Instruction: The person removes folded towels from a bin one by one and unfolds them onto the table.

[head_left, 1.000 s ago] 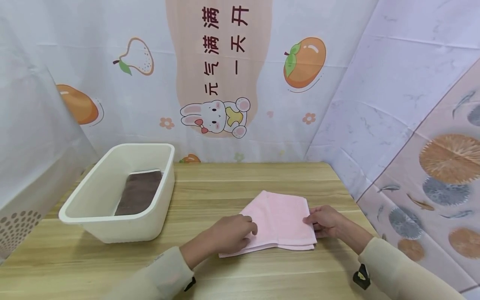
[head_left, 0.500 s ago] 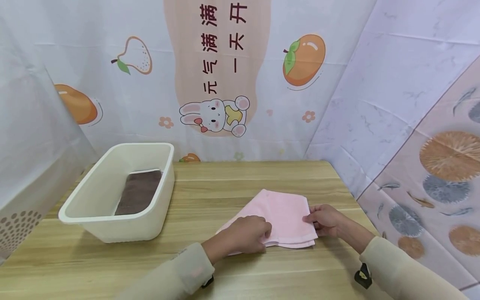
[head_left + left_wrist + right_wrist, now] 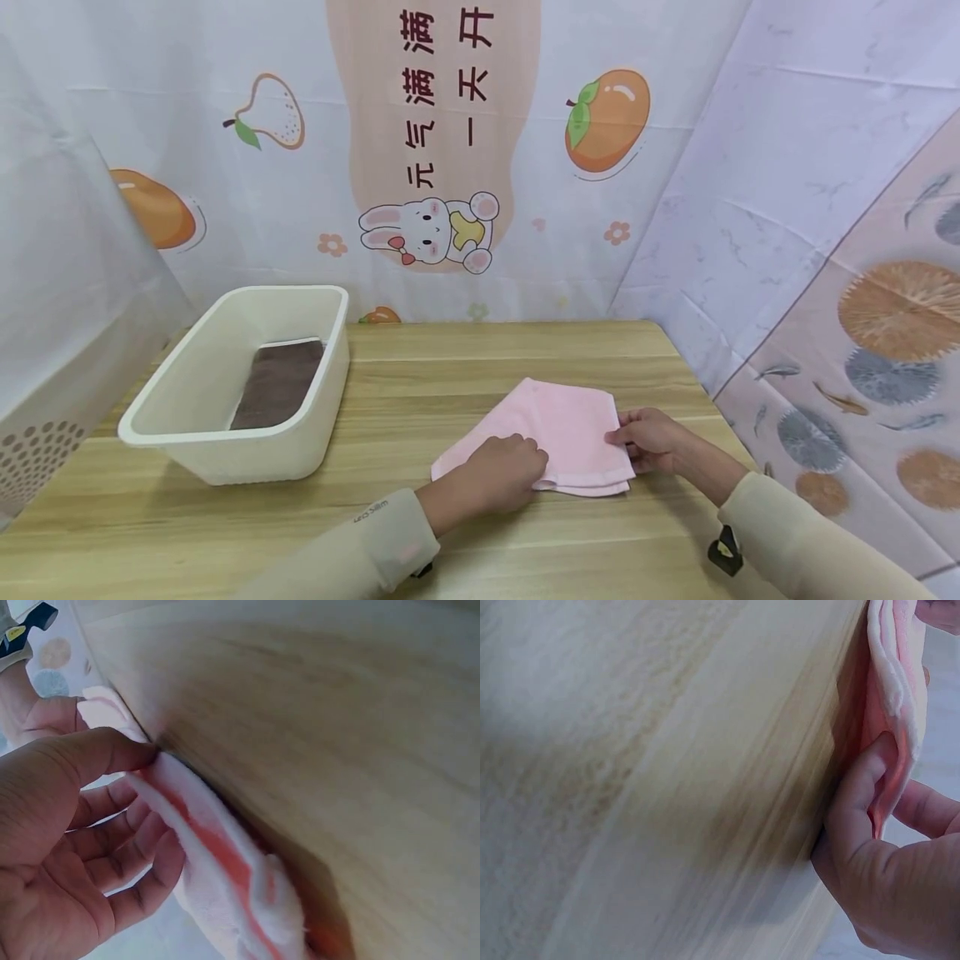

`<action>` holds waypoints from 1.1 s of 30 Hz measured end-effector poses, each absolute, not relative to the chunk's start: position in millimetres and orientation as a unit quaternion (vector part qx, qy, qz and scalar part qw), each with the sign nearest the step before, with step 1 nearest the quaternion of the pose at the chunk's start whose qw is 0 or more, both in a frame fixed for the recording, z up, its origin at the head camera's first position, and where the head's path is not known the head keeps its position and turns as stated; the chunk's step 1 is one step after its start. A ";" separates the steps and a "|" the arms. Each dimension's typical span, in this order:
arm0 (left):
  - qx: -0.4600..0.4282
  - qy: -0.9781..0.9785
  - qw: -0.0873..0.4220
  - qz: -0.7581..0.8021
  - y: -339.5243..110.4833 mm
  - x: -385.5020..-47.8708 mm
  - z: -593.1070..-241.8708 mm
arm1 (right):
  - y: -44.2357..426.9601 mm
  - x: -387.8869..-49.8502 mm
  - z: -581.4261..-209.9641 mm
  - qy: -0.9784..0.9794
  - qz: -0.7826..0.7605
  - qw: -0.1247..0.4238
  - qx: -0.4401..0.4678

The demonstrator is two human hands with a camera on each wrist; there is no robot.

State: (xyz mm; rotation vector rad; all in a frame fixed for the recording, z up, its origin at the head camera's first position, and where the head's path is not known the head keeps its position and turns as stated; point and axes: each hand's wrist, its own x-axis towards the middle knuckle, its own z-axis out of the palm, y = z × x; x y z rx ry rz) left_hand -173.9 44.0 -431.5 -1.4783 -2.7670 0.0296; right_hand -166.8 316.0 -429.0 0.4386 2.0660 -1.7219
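A folded pink towel (image 3: 577, 425) lies on the wooden table, its layers showing along the near edge. My left hand (image 3: 506, 471) is at the middle of that near edge; in the left wrist view the thumb and fingers pinch the layered towel edge (image 3: 191, 817). At the towel's right side, my right hand (image 3: 652, 442) grips the edge, thumb on top. In the right wrist view, fingers (image 3: 866, 780) reach under the towel (image 3: 900, 682), and the thumb lies on its other face. The left hand covers part of the towel's near left side.
A white plastic basin (image 3: 330, 417) stands on the left of the wooden table (image 3: 420, 367), with a dark brown folded cloth (image 3: 279, 383) inside. Printed curtains (image 3: 555, 250) hang behind the table and along its sides.
My left hand has moved right along the towel's near edge, from its left corner to the middle, and now pinches there. The right hand has stayed at the right edge.
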 end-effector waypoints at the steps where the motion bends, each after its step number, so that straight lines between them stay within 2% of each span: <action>1: -0.473 -0.881 0.003 0.011 43.8 -174.2 -431.1 | 316.0 -166.8 -428.9 0.741 -0.619 0.206 0.158; 16: -0.482 -0.851 -0.088 -0.186 22.7 -200.9 -423.5 | 315.0 -167.1 -429.3 0.744 -0.615 0.203 0.165; 23: -0.470 -0.799 -0.108 -0.358 -5.3 -222.2 -413.0 | 312.0 -168.1 -428.6 0.756 -0.601 0.196 0.170; 27: -0.365 -0.789 -0.118 -0.480 -30.1 -236.6 -405.6 | 311.3 -169.7 -429.3 0.761 -0.594 0.195 0.173; 33: -0.092 -0.792 -0.074 -0.599 -58.7 -256.5 -405.0 | 313.1 -169.7 -430.2 0.764 -0.589 0.194 0.177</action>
